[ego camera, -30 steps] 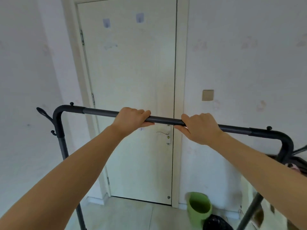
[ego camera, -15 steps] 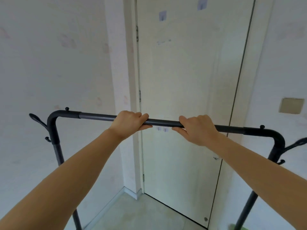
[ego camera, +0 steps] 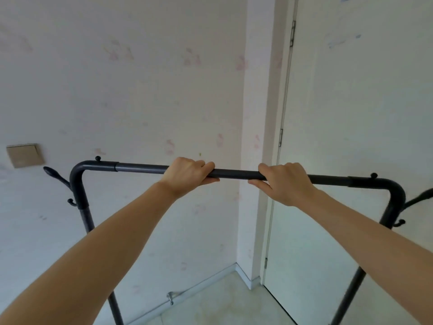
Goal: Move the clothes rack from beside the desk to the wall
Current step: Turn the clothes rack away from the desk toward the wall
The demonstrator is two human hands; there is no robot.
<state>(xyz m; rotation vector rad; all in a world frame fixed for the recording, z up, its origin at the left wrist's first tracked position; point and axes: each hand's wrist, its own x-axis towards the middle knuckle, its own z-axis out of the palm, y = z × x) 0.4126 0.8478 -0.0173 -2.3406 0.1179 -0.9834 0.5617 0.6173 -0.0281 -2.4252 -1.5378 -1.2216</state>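
Observation:
The black metal clothes rack point(ego camera: 140, 168) stands in front of me, its top bar running across the view with curved corners and side hooks at both ends. My left hand point(ego camera: 187, 175) grips the top bar left of centre. Just to its right, my right hand point(ego camera: 287, 184) grips the same bar. The rack's two uprights run down out of the frame, and its feet are hidden. A pale wall point(ego camera: 140, 90) with faint pink marks lies straight behind the rack's left half.
A white door point(ego camera: 363, 137) with hinges stands closed at the right, behind the rack's right end. A beige switch plate point(ego camera: 22, 155) sits on the wall at far left. A small metal door stop point(ego camera: 170, 297) projects from the skirting board above the pale floor point(ego camera: 222, 306).
The view has swung left: the door slid from centre to the right edge, and the marked wall now fills the middle. The green bucket is out of sight. Both hands kept their grip on the bar.

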